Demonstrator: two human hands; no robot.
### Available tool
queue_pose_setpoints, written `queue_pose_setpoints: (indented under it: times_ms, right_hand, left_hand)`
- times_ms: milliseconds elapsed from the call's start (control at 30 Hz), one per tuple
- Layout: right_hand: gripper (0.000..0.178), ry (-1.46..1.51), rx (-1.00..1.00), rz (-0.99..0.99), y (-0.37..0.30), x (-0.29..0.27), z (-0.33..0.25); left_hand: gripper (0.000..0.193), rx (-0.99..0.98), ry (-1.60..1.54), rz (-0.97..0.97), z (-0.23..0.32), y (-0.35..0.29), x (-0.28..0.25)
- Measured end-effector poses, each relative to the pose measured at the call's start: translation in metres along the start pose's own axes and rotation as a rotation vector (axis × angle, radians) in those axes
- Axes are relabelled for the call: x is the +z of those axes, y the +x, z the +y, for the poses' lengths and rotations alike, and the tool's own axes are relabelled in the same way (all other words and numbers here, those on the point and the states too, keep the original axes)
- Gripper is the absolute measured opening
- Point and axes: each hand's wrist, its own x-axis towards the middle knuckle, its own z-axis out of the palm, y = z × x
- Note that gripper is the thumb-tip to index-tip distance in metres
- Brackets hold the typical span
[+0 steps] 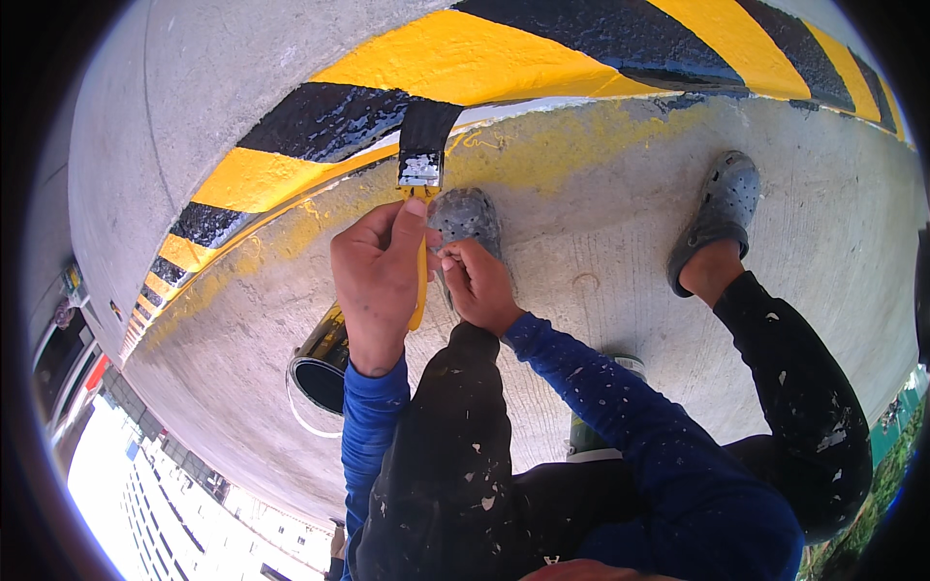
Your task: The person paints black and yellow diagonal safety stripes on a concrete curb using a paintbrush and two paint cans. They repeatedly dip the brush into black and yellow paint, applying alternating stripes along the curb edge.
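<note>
My left hand point(380, 266) grips a paintbrush point(420, 170) by its yellow handle, with the thumb along it just below the ferrule. The bristles are coated black and point away from me, overlapping the lower edge of a black stripe point(320, 118); I cannot tell if they touch it. The metal ferrule is smeared with black paint. Close beside the handle, my right hand point(481, 284) has its fingers drawn together in a pinch next to the left fingers. What it holds, if anything, is too small to make out.
A curb with yellow point(465, 56) and black bands curves across the front. By my left wrist a paint bucket point(320, 373) lies tilted, dark inside. Another can point(593, 441) stands partly hidden under my right arm. My grey clogs point(728, 198) rest on yellow-smeared concrete point(591, 228).
</note>
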Motion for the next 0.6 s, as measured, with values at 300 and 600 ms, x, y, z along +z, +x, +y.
queue_pose_setpoints:
  times_ms: [300,600]
  right_hand:
    - [0.013,-0.011,-0.026,0.015,0.0009,0.0007,-0.0009]
    - [0.012,-0.004,-0.014,0.009,0.0003,0.0009,-0.0002]
  left_hand:
    - [0.034,-0.012,0.011,0.018,0.0016,-0.0004,-0.0023]
    - [0.034,-0.011,0.024,0.022,0.0038,0.0,-0.0037]
